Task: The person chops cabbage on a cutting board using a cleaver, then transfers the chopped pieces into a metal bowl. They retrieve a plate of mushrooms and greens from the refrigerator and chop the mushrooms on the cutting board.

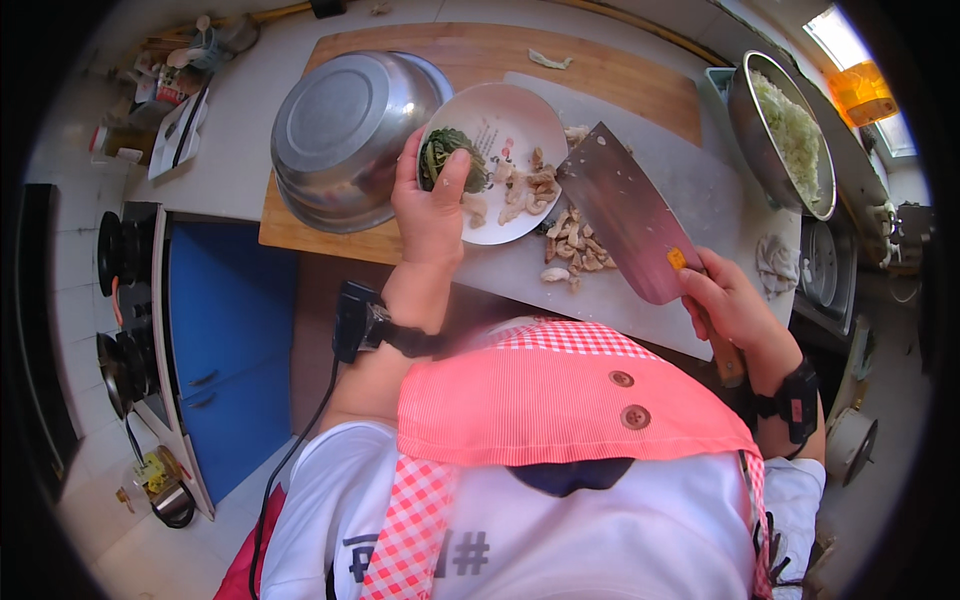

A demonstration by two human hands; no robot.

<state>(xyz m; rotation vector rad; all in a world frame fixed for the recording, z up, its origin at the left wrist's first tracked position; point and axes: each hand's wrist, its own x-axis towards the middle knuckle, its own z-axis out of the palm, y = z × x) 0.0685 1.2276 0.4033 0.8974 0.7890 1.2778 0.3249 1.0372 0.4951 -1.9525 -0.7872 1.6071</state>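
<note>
My left hand (433, 206) grips the left rim of a white plate (502, 105), thumb over the top. On the plate lie a clump of dark green leafy vegetable (447, 150), partly under my thumb, and several pale cooked meat pieces (525, 187). My right hand (724, 296) holds a Chinese cleaver (626, 217) by its wooden handle, the broad blade slanting toward the plate's right edge. More meat pieces (576, 244) are heaped on a translucent white cutting board (675, 165), below and between the plate and the blade.
An overturned steel basin (337, 112) stands left on a wooden board (450, 45). At the far right, a steel bowl (750, 135) holds shredded pale vegetable (787, 135). A crumpled cloth (778, 264) lies near the sink (825, 262). A pale scrap (550, 59) sits on the wooden board.
</note>
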